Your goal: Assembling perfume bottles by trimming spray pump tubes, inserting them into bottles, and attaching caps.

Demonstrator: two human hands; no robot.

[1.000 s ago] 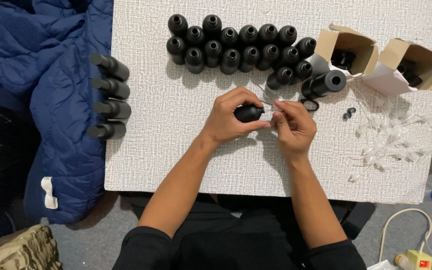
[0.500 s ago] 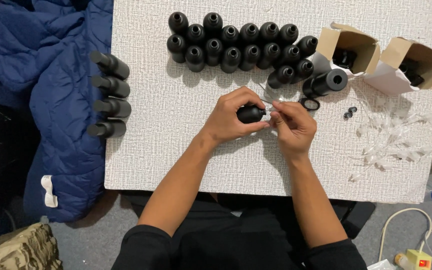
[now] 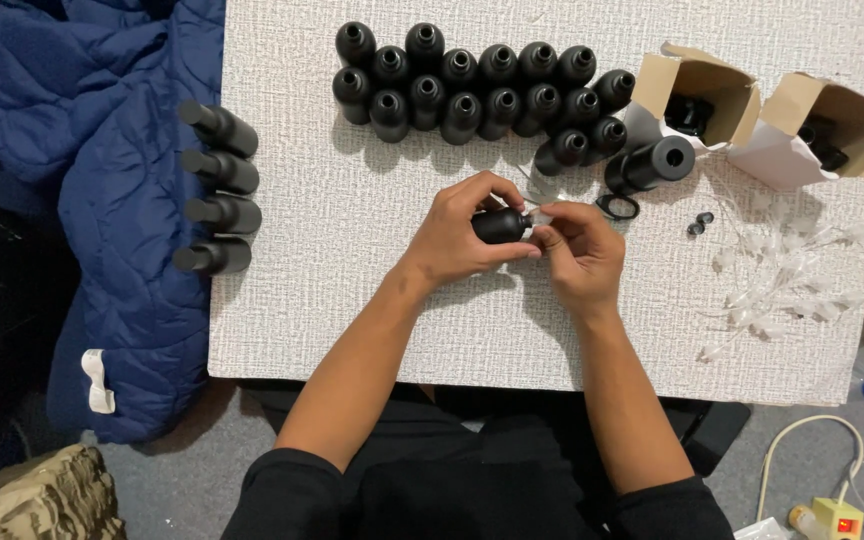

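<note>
My left hand (image 3: 462,235) grips a small matte black bottle (image 3: 498,226) lying sideways above the white textured table (image 3: 352,310), neck pointing right. My right hand (image 3: 577,250) pinches a small clear plastic piece (image 3: 540,216) at the bottle's neck. A black ring cap (image 3: 617,207) lies just right of my hands. Several more black bottles (image 3: 472,90) stand in rows at the table's far side. A pile of clear plastic parts (image 3: 782,275) lies to the right.
Two open cardboard boxes (image 3: 697,95) (image 3: 832,125) hold black bottles at the far right. Several capped black bottles (image 3: 220,200) lie on a blue quilted jacket (image 3: 102,200) at the table's left edge. A wide black bottle (image 3: 652,165) lies tipped. Cables (image 3: 822,470) trail on the floor.
My hands have stayed in place; the right fingers have shifted slightly at the bottle's neck. Nothing else moved.
</note>
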